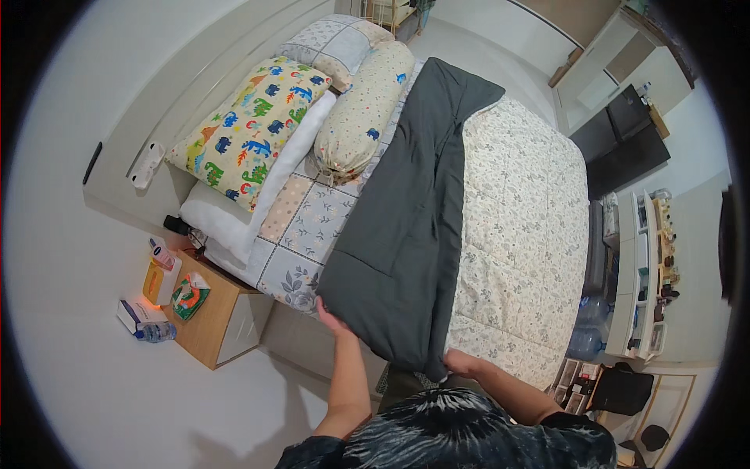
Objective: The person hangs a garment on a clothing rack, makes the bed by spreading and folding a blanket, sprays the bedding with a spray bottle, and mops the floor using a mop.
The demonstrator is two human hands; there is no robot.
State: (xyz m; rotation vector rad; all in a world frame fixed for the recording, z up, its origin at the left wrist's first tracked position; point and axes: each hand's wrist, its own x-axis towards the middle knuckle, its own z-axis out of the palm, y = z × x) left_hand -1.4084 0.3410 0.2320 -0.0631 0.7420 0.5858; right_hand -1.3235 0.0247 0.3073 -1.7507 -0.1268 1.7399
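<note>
A comforter lies across the bed, its dark grey side [389,234] folded back over its white floral side [521,234]. My left hand [332,316] is at the near left corner of the grey fold, its fingers partly hidden at the edge. My right hand [462,363] grips the comforter's near edge, where the grey fold meets the floral side. Left of the fold, a patchwork-print sheet [319,220] shows. On it lie a cream bolster [366,111] and a dinosaur-print pillow [252,129], which rests on a white pillow [217,217]. A grey patterned pillow [328,44] lies at the far end.
A wooden nightstand [205,334] stands beside the bed at left, with a tissue pack [190,296] and a lotion bottle [161,253]. A water bottle [157,332] is near it. Along the right are large water jugs [587,343], a shelf unit [630,275] and a black bag [624,388].
</note>
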